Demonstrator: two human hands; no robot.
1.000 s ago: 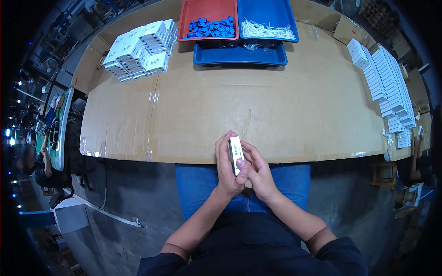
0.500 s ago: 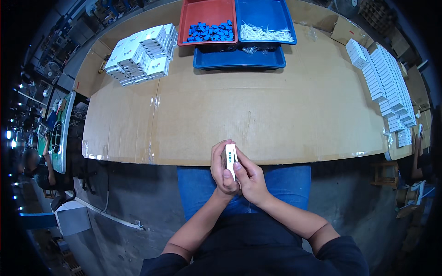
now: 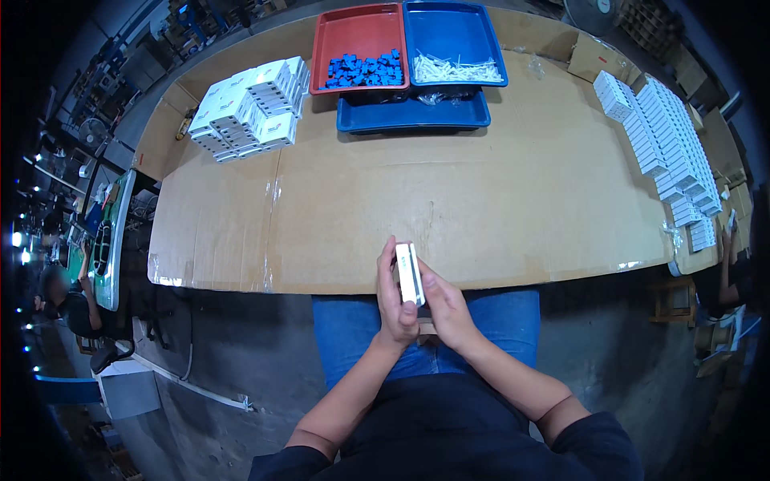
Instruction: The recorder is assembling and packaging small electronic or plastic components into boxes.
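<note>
A small white box (image 3: 408,274) stands on edge between my two hands, over the near edge of the table. Along its left side lie the fingers of my left hand (image 3: 392,309), with the thumb at its near end. My right hand (image 3: 449,311) is closed against the opposite side, its thumb pointing along the box. A dark strip runs down the box's right side. The palms hide its lower part.
Stacked white boxes (image 3: 245,108) stand at the far left, and long rows of them (image 3: 670,140) at the right. A red tray (image 3: 321,36) of blue parts and a blue tray (image 3: 457,32) of white sticks stand behind another blue tray (image 3: 413,120). The cardboard-covered table (image 3: 345,208) curves around.
The box has tilted and shifted slightly away from me. My right thumb has slid off its top edge to the side, and my left fingers have straightened.
</note>
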